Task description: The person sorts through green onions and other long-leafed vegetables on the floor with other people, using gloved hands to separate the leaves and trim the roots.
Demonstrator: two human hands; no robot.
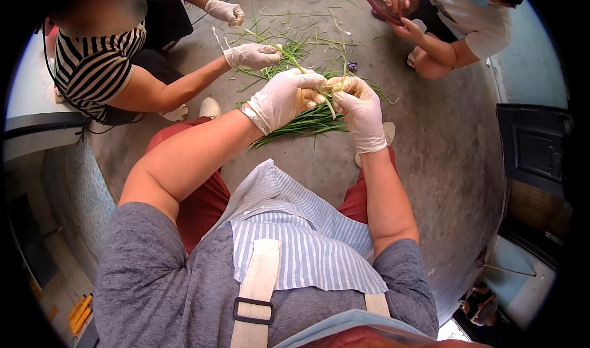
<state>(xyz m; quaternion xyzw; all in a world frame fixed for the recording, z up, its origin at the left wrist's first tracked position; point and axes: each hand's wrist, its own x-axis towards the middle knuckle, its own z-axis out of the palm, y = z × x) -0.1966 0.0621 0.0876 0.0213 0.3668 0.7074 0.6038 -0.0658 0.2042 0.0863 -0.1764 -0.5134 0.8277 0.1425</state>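
Grey floor (442, 157): gloved left hand (289, 98) and right hand (361, 108) pinch slender stalks (332, 108), likely light, bruisable; best held gently near pale ends.

Wide head-worn view, facing down

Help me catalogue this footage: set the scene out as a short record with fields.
Left hand: in a thin white glove, pinching a slim green stalk with a pale end
Right hand: in a matching white glove, closed at the same stalk
Below: loose pile of long green stalks, grey concrete floor
At left: gloved person in a striped top
At right: person in a white T-shirt
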